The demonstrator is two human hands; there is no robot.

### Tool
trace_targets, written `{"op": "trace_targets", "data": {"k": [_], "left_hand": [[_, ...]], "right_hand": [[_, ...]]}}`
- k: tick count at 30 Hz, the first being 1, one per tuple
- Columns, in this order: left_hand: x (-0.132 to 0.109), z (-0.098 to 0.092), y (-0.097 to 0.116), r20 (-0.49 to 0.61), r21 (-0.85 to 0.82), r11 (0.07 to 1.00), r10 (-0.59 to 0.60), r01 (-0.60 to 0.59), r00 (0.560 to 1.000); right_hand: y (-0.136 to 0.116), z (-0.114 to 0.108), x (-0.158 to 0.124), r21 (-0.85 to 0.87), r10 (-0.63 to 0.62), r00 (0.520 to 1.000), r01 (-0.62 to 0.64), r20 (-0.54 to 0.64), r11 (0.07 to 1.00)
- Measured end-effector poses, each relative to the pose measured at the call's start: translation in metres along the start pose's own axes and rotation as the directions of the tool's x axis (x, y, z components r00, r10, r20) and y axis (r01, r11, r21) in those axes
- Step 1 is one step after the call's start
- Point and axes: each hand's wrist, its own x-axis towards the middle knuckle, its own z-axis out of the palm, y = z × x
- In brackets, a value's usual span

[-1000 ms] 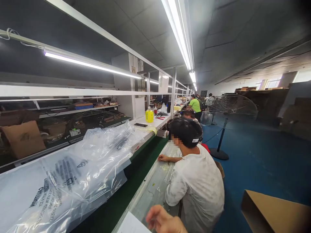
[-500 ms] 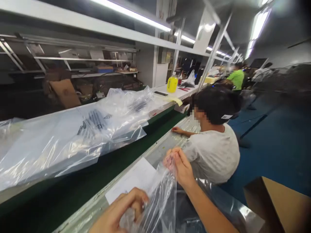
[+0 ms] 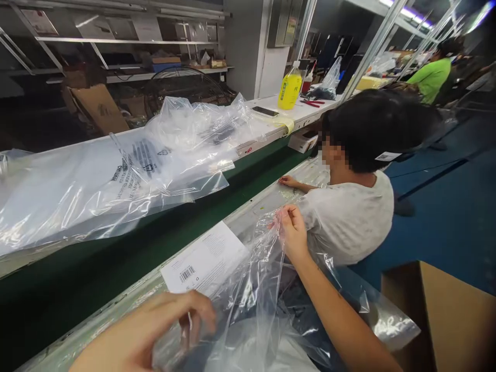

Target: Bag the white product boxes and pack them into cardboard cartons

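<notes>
My right hand (image 3: 291,231) pinches the upper edge of a clear plastic bag (image 3: 256,299) and holds it up over the near bench. My left hand (image 3: 170,323), low in the view, grips the same bag's nearer edge with its fingers curled. The bag hangs between both hands, and something dark shows through it. A white sheet with a barcode (image 3: 203,261) lies on the bench just behind the bag.
A co-worker in a white shirt (image 3: 349,217) sits right beside me, a hand on the bench. A green conveyor belt (image 3: 163,232) runs past. Behind it lie large printed plastic bags (image 3: 127,170) and a yellow bottle (image 3: 290,92). A cardboard box (image 3: 445,310) stands at lower right.
The view has dropped from the ceiling and hall down to the bench. Both hands came into view and took hold of the clear bag, then spread it further apart.
</notes>
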Motion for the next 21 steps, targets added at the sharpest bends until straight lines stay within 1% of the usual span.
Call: {"op": "trace_targets", "data": {"k": [1, 2, 3, 4, 5, 6, 7, 8, 9, 10, 11, 12, 13, 14, 15, 16, 17, 18, 19, 20, 21], "left_hand": [[0.004, 0.006, 0.000, 0.109, -0.057, 0.998, 0.002, 0.004, 0.994], [0.006, 0.013, -0.004, 0.214, -0.151, 0.989, 0.043, -0.010, 0.976], [0.007, 0.022, -0.010, 0.274, -0.262, 0.965, 0.089, -0.015, 0.958], [0.004, 0.032, -0.019, 0.267, -0.378, 0.926, 0.117, -0.007, 0.957], [-0.002, 0.043, -0.031, 0.213, -0.482, 0.876, 0.089, 0.026, 0.973], [-0.011, 0.054, -0.045, 0.150, -0.555, 0.827, -0.005, 0.088, 0.989], [-0.022, 0.064, -0.059, 0.105, -0.597, 0.784, -0.133, 0.169, 0.986], [-0.034, 0.074, -0.072, 0.088, -0.616, 0.742, -0.267, 0.263, 0.960], [-0.046, 0.082, -0.085, 0.094, -0.615, 0.700, -0.393, 0.364, 0.915], [-0.058, 0.090, -0.095, 0.116, -0.595, 0.661, -0.493, 0.458, 0.862], [-0.068, 0.096, -0.104, 0.119, -0.569, 0.636, -0.565, 0.522, 0.817], [-0.075, 0.101, -0.111, 0.080, -0.555, 0.629, -0.611, 0.544, 0.788], [-0.081, 0.105, -0.116, -0.004, -0.564, 0.633, -0.644, 0.530, 0.765], [-0.083, 0.107, -0.120, -0.138, -0.586, 0.657, -0.658, 0.474, 0.741], [-0.083, 0.108, -0.123, -0.308, -0.612, 0.696, -0.648, 0.376, 0.697], [-0.081, 0.108, -0.126, -0.483, -0.630, 0.736, -0.621, 0.247, 0.617], [-0.077, 0.106, -0.127, -0.623, -0.634, 0.763, -0.601, 0.125, 0.501], [-0.070, 0.103, -0.127, -0.718, -0.626, 0.779, -0.590, 0.029, 0.370], [-0.062, 0.098, -0.128, -0.771, -0.615, 0.788, -0.589, -0.041, 0.241], [-0.052, 0.092, -0.128, -0.790, -0.610, 0.788, -0.598, -0.085, 0.131], [-0.042, 0.085, -0.128, -0.789, -0.614, 0.782, -0.613, -0.104, 0.051]], "right_hand": [[0.001, -0.006, -0.001, -0.036, -0.026, 1.000, 0.026, -0.005, 0.999], [0.001, -0.014, -0.003, -0.072, -0.046, 0.999, 0.046, 0.003, 0.996], [0.002, -0.023, -0.005, -0.104, -0.050, 0.998, 0.053, 0.031, 0.993], [0.002, -0.034, -0.007, -0.141, -0.027, 0.996, 0.040, 0.091, 0.989], [0.003, -0.046, -0.009, -0.186, 0.025, 0.981, 0.011, 0.190, 0.982], [0.004, -0.059, -0.011, -0.245, 0.109, 0.938, -0.027, 0.329, 0.969], [0.006, -0.072, -0.013, -0.320, 0.220, 0.845, -0.062, 0.488, 0.945], [0.009, -0.083, -0.014, -0.399, 0.334, 0.704, -0.078, 0.627, 0.914], [0.013, -0.092, -0.015, -0.462, 0.424, 0.553, -0.079, 0.717, 0.883], [0.018, -0.097, -0.015, -0.489, 0.471, 0.439, -0.081, 0.765, 0.869], [0.023, -0.098, -0.014, -0.476, 0.474, 0.397, -0.101, 0.786, 0.874], [0.030, -0.095, -0.012, -0.432, 0.447, 0.424, -0.138, 0.787, 0.891], [0.036, -0.089, -0.010, -0.371, 0.410, 0.493, -0.180, 0.767, 0.911], [0.042, -0.078, -0.007, -0.318, 0.381, 0.564, -0.213, 0.732, 0.924], [0.047, -0.065, -0.003, -0.296, 0.373, 0.609, -0.229, 0.700, 0.927], [0.051, -0.050, 0.002, -0.306, 0.379, 0.629, -0.228, 0.679, 0.924], [0.054, -0.034, 0.008, -0.337, 0.391, 0.630, -0.210, 0.671, 0.918], [0.057, -0.017, 0.014, -0.371, 0.398, 0.622, -0.180, 0.675, 0.911], [0.060, -0.001, 0.020, -0.398, 0.397, 0.615, -0.145, 0.681, 0.906], [0.062, 0.015, 0.027, -0.417, 0.392, 0.618, -0.112, 0.682, 0.902], [0.066, 0.030, 0.033, -0.437, 0.396, 0.629, -0.100, 0.668, 0.894]]}}
